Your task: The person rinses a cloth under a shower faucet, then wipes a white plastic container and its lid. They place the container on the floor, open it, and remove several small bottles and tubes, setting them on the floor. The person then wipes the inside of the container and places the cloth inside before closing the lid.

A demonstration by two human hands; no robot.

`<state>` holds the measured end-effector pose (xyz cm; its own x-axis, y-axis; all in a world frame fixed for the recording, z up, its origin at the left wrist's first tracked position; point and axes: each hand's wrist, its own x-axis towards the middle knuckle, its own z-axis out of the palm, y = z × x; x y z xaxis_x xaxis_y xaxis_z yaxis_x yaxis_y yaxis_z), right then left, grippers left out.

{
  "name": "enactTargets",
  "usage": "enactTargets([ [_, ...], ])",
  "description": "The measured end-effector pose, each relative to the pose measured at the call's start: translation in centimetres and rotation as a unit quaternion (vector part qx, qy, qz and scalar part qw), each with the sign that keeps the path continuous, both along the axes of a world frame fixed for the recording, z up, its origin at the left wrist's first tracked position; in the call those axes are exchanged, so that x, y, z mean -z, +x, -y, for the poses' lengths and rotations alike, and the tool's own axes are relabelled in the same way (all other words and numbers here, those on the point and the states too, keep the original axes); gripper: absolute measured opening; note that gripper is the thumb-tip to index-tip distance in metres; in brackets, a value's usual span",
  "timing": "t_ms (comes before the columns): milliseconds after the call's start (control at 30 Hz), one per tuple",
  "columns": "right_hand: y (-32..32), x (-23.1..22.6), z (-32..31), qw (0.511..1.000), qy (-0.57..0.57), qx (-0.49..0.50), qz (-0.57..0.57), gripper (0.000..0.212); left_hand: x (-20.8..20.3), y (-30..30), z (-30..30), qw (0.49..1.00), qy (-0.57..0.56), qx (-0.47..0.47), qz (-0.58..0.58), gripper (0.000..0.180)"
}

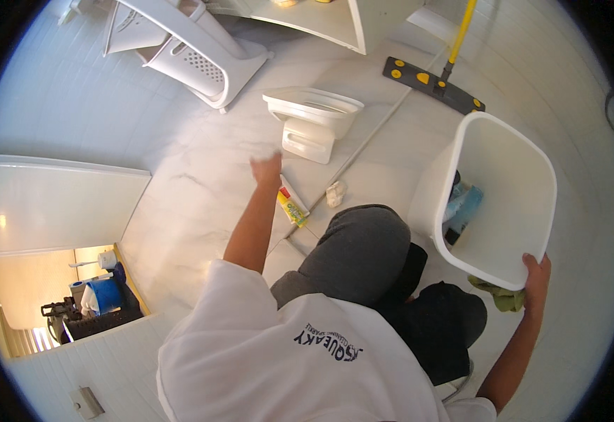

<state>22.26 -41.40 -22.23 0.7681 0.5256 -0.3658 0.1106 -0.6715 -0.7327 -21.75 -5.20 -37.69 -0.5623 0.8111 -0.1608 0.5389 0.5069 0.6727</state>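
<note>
We gripped the white bin's (525, 176) rim with our right hand (536, 273), fingers curled; our left hand (267, 169) hovered above the tube (293, 208), fingers blurred, state unclear.

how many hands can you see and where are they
2. The left hand is raised in the air above the floor, near a yellow bottle, holding nothing. The right hand grips the rim of the white bin at its near corner.
</note>
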Motion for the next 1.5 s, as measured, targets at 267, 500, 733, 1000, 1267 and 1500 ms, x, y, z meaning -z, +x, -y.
enactTargets([
  [267,-0.4,-0.7,-0.3,1.0,-0.006,0.018,-0.013,0.05,8.4,-0.8,7.6,0.968,-0.247,-0.019,-0.039,0.108],
  [500,-2.1,-1.5,-1.5,1.0,-0.008,0.027,-0.009,0.044,6.8,-2.0,8.3,0.973,-0.208,0.011,-0.095,0.105],
  [733,-1.4,-1.2,-1.7,1.0,-0.013,0.028,0.002,0.045,-2.3,4.1,6.3,0.888,0.284,0.192,0.306,0.098],
  [1000,-0.3,-0.2,0.3,0.996,0.058,0.074,0.007,0.042,-23.6,23.6,9.2,0.644,0.134,0.699,0.28,0.102],
  [1267,-0.5,0.0,-1.0,0.995,0.078,0.051,-0.026,0.041,-20.9,28.5,14.0,0.601,0.028,0.797,0.05,0.084],
  [1500,-1.0,-1.0,-0.6,0.984,0.153,0.073,-0.055,0.036,-14.3,15.6,-0.2,0.785,0.244,0.539,-0.182,0.053],
])
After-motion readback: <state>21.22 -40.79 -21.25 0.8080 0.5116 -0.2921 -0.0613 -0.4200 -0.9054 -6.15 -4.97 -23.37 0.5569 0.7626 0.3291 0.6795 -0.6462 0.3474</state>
